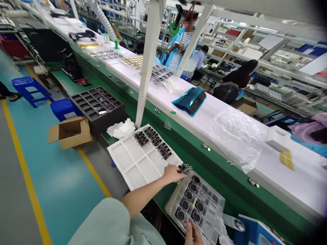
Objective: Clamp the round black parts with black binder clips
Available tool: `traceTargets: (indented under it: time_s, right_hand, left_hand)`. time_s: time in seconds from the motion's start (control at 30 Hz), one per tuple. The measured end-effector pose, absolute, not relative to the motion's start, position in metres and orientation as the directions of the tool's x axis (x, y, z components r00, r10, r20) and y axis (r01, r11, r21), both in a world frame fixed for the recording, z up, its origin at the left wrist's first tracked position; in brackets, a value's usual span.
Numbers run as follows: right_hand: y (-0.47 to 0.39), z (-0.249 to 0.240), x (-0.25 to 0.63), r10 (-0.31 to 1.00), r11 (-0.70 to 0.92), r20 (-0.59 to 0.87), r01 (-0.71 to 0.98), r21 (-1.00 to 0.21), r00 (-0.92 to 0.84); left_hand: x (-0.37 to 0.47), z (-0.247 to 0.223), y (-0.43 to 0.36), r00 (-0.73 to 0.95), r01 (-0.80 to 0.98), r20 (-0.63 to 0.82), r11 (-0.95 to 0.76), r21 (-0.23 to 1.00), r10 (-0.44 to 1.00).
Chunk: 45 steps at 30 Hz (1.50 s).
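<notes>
My left hand (173, 174) is closed on a bunch of small black parts with metal loops (185, 168), at the right corner of a white divided tray (125, 158). Similar dark parts (159, 144) lie in rows in the tray's far compartments. My right hand (193, 234) is at the bottom edge, its thumb and fingers drawn together. Whatever is between them is too small to make out. It is over the near side of a stack of clear plastic trays (213, 211), which holds round black-faced pieces (196, 216) in several pockets.
Crumpled white paper (121, 129) and a black foam tray (102, 109) are beyond the white tray. An open cardboard box (73, 132) is at the left. A white post (148, 61) rises from the bench. Plastic film (235, 136) lies on the raised white shelf. Several people are behind it.
</notes>
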State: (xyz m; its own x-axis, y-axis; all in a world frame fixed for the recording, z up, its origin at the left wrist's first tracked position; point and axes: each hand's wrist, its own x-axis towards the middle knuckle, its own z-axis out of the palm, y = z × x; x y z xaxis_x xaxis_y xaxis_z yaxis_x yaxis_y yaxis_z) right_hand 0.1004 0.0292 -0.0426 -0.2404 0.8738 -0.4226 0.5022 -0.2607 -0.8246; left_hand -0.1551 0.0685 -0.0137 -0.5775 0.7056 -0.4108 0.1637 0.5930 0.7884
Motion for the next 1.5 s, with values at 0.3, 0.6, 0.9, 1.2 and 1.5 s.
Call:
traceTargets:
  time_s: [0.3,0.6,0.9,1.2,1.5]
  right_hand:
    - [0.030,-0.037,0.067,0.770,-0.233,-0.357,0.289,-0.929,-0.528]
    - [0.014,0.011,0.079,0.712,-0.208,-0.350,0.293,-0.933,-0.608]
    - [0.021,0.003,0.075,0.831,-0.319,-0.318,0.077,-0.945,-0.456]
    - [0.028,0.026,0.097,0.826,-0.308,-0.307,0.078,-0.948,-0.473]
    - [0.007,0.012,0.120,0.718,-0.494,-0.431,0.036,-0.869,-0.547]
  left_hand:
    - [-0.071,0.036,-0.046,-0.423,-0.559,-0.535,0.254,0.789,0.731]
    - [-0.052,0.043,-0.062,-0.440,-0.705,-0.476,0.035,0.708,0.761]
    - [-0.053,0.048,-0.020,-0.357,-0.525,-0.494,0.267,0.808,0.793]
    - [-0.035,0.036,0.008,-0.421,-0.483,-0.443,0.218,0.848,0.792]
    - [-0.034,0.032,0.008,-0.500,-0.517,-0.463,0.177,0.838,0.732]
